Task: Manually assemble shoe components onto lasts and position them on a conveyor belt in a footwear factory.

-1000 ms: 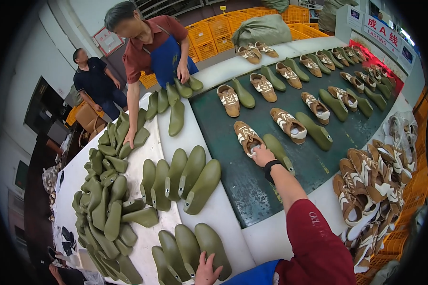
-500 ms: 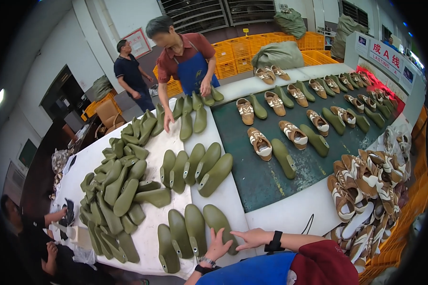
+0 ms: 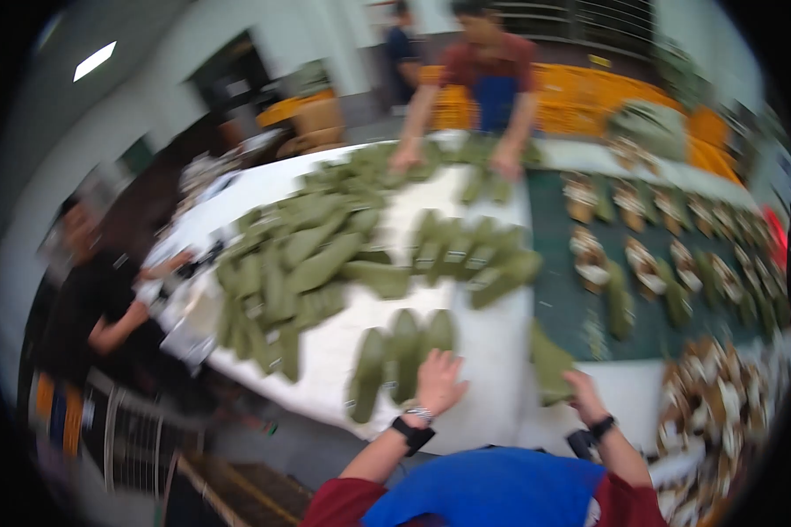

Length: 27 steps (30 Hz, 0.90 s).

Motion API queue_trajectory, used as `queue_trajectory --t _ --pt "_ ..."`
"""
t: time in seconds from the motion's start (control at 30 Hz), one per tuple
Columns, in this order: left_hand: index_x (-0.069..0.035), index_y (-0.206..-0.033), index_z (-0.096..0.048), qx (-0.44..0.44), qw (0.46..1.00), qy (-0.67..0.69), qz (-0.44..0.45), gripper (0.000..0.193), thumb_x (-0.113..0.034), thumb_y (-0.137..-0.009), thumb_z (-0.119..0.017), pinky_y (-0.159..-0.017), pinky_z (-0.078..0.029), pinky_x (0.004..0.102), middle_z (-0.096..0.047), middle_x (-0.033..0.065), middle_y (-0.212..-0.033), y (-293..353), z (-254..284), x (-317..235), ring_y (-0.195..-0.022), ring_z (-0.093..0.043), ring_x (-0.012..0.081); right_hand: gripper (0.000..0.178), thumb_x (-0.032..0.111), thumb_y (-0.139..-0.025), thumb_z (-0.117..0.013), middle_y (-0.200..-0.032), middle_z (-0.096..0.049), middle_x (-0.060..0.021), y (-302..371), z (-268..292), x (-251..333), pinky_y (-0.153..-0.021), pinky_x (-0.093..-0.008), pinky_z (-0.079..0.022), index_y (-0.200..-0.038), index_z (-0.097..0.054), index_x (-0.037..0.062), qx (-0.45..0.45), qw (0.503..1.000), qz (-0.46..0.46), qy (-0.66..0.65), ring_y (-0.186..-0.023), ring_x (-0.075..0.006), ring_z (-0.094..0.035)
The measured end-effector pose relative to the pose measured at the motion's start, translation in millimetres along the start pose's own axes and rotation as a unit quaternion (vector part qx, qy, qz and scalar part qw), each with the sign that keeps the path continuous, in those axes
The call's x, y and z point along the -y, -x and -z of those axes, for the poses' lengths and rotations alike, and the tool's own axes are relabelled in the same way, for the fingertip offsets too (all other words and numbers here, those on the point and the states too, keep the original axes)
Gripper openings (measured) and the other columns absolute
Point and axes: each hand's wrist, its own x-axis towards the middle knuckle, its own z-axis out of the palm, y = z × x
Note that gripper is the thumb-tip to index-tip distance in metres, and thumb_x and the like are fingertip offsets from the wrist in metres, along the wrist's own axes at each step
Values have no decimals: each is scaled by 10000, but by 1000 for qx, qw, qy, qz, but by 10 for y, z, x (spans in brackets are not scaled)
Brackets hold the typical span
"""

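Note:
A single green shoe last (image 3: 549, 364) is in my right hand (image 3: 586, 400), which grips its near end at the conveyor's left near corner. My left hand (image 3: 439, 379), with a watch and a dark band at the wrist, is over the near end of a standing last (image 3: 441, 330); its fingers are stretched out, though blurred, and I cannot tell whether they press on it. Two more lasts stand beside that one on its left. Farther back is another short row of lasts (image 3: 479, 255). A large heap of lasts (image 3: 299, 263) covers the table's left part.
A green conveyor (image 3: 558, 307) carries brown-and-white shoes paired with lasts. Loose shoes (image 3: 707, 404) are piled at the near right. Across the white table (image 3: 395, 351), a co-worker in a blue apron (image 3: 494, 101) handles lasts. Another person (image 3: 105, 294) works at the left. Orange crates (image 3: 589, 88) line the back.
The rightmost last of the near row has gone to the right in my right hand, onto the conveyor's corner. My left hand is now by the neighbouring last. The view has swung left.

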Motion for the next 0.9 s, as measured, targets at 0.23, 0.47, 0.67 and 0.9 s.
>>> queue_trajectory --t 0.23,0.47,0.67,0.9 --pt "-137 -1249 -474 -46 991 27 126 534 -207 -753 -660 -991 -314 503 -466 225 -1228 171 -201 252 -1189 -418 359 375 260 -853 -578 -924 -622 -153 -1072 704 160 -670 -359 -487 -1102 -500 -9 -188 931 250 188 -865 -257 -615" --pt "-132 -1234 -483 -112 978 31 171 482 -149 -772 -620 -990 -332 496 -467 232 -1226 136 -295 177 -1165 -447 351 577 229 -803 -613 -962 -609 -290 -1517 176 15 -783 -488 -467 -1251 -345 -15 -159 805 109 561 -915 -431 -591" --pt "-122 -1251 -476 -61 960 177 210 459 -148 -805 -583 -929 -437 426 -405 276 -1294 90 -346 218 -1118 -482 420 605 237 -756 -641 -916 -623 -272 -1665 276 -117 -763 -483 -480 -1217 -338 -12 -143 807 109 563 -877 -422 -606" --pt "-133 -1235 -500 -103 963 160 189 456 -164 -792 -600 -926 -434 442 -430 263 -1271 125 -303 271 -1121 -477 416 649 314 -744 -632 -959 -614 -287 -1531 81 155 -796 -489 -476 -1210 -338 -30 -123 822 42 554 -906 -432 -600"
